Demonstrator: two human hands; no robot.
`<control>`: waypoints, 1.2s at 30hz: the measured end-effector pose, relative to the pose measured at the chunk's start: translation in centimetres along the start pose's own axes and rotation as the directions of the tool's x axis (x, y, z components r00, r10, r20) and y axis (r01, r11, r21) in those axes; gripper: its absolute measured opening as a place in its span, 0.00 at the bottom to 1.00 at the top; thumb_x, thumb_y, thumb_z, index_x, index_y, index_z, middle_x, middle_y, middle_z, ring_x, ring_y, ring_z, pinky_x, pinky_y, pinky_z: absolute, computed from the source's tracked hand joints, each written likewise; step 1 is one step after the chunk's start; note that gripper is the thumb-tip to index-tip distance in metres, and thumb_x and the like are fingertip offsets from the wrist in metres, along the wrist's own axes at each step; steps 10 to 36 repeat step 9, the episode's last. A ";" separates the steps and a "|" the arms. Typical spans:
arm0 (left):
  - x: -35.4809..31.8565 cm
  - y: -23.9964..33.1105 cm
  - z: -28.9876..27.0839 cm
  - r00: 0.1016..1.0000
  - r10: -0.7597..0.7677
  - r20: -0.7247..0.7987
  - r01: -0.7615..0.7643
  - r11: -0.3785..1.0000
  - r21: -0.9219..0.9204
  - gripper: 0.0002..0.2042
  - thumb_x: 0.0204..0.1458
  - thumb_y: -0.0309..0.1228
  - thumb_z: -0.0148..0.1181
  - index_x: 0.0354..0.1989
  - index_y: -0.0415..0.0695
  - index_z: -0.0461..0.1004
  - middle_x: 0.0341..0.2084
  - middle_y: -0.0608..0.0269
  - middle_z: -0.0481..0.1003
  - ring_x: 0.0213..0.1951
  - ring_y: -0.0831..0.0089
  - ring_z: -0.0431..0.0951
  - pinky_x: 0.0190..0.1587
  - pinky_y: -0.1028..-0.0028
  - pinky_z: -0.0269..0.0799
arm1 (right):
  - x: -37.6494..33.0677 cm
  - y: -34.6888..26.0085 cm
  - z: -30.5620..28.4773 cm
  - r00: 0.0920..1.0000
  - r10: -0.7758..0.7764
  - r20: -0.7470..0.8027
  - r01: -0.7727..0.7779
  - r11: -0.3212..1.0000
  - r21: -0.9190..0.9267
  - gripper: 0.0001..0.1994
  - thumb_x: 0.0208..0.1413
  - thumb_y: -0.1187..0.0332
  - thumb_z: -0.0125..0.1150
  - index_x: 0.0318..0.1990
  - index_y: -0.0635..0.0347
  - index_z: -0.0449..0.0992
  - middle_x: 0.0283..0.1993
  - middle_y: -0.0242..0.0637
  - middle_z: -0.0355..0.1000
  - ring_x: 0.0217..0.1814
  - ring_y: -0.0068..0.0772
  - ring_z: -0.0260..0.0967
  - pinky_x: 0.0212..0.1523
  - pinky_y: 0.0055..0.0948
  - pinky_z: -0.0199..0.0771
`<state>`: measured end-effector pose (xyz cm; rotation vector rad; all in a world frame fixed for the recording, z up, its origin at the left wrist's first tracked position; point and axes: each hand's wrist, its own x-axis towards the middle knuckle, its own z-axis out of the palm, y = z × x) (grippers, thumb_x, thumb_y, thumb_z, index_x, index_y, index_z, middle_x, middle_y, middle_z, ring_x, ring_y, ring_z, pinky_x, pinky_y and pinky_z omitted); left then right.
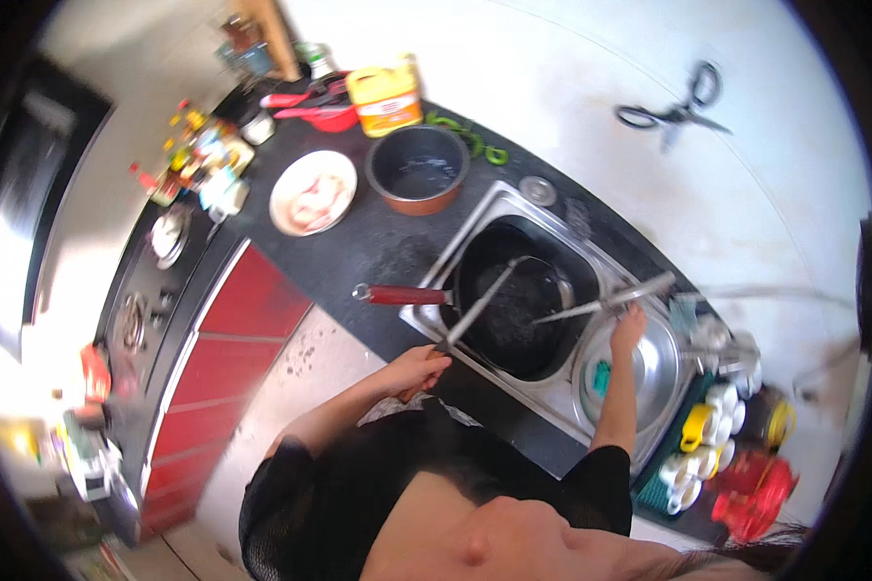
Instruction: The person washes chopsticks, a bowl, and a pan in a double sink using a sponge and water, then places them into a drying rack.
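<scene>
A black frying pan (513, 339) lies in the left basin of the steel sink, its red handle (407, 295) jutting left over the rim. My left hand (421, 371) is closed round the wooden handle of a long metal cooking utensil (482, 305). The utensil's far end reaches into the pan, where blur hides its exact shape. My right hand (628, 329) grips the metal faucet (649, 289), whose spout points over the pan. Below my right forearm, a wide steel bowl (657, 373) sits in the right basin with a green scrubber-like thing (602, 379) in it.
A dark pot (419, 200), a white bowl (312, 194) of pale pieces and a yellow jug (386, 100) stand on the dark counter (397, 254), behind and left of the sink. Cups (700, 428) crowd a green rack at right. Scissors (676, 114) hang on the wall.
</scene>
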<state>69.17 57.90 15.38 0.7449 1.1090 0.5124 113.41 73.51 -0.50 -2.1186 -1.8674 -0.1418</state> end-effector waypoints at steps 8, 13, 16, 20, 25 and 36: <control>1.9 -0.4 3.5 0.995 -0.091 -0.042 0.084 0.987 -0.135 0.13 0.51 0.40 0.46 0.21 0.45 0.61 0.13 0.67 0.63 0.15 0.81 0.62 0.16 0.83 0.57 | 0.6 -1.2 -1.1 0.995 -0.095 0.043 0.102 0.963 -0.248 0.32 0.41 0.58 0.58 0.54 0.60 0.56 0.49 0.41 0.61 0.51 0.39 0.57 0.49 0.37 0.56; 2.2 -0.6 4.2 0.995 -0.090 -0.031 0.084 0.986 -0.141 0.13 0.51 0.40 0.46 0.21 0.45 0.61 0.13 0.67 0.63 0.15 0.81 0.62 0.16 0.83 0.57 | 1.2 -1.2 -0.6 0.997 -0.047 0.054 0.059 0.965 -0.254 0.33 0.41 0.57 0.58 0.55 0.58 0.55 0.50 0.40 0.61 0.51 0.39 0.57 0.48 0.38 0.56; 2.2 -0.6 4.2 0.995 -0.090 -0.031 0.084 0.986 -0.141 0.13 0.51 0.40 0.46 0.21 0.45 0.61 0.13 0.67 0.63 0.15 0.81 0.62 0.16 0.83 0.57 | 1.2 -1.2 -0.6 0.997 -0.047 0.054 0.059 0.965 -0.254 0.33 0.41 0.57 0.58 0.55 0.58 0.55 0.50 0.40 0.61 0.51 0.39 0.57 0.48 0.38 0.56; 2.2 -0.6 4.2 0.995 -0.090 -0.031 0.084 0.986 -0.141 0.13 0.51 0.40 0.46 0.21 0.45 0.61 0.13 0.67 0.63 0.15 0.81 0.62 0.16 0.83 0.57 | 1.2 -1.2 -0.6 0.997 -0.047 0.054 0.059 0.965 -0.254 0.33 0.41 0.57 0.58 0.55 0.58 0.55 0.50 0.40 0.61 0.51 0.39 0.57 0.48 0.38 0.56; 2.2 -0.6 4.2 0.995 -0.090 -0.031 0.084 0.986 -0.141 0.13 0.51 0.40 0.46 0.21 0.45 0.61 0.13 0.67 0.63 0.15 0.81 0.62 0.16 0.83 0.57 | 1.2 -1.2 -0.6 0.997 -0.047 0.054 0.059 0.965 -0.254 0.33 0.41 0.57 0.58 0.55 0.58 0.55 0.50 0.40 0.61 0.51 0.39 0.57 0.48 0.38 0.56; 2.2 -0.6 4.2 0.995 -0.090 -0.031 0.084 0.986 -0.141 0.13 0.51 0.40 0.46 0.21 0.45 0.61 0.13 0.67 0.63 0.15 0.81 0.62 0.16 0.83 0.57 | 1.2 -1.2 -0.6 0.997 -0.047 0.054 0.059 0.965 -0.254 0.33 0.41 0.57 0.58 0.55 0.58 0.55 0.50 0.40 0.61 0.51 0.39 0.57 0.48 0.38 0.56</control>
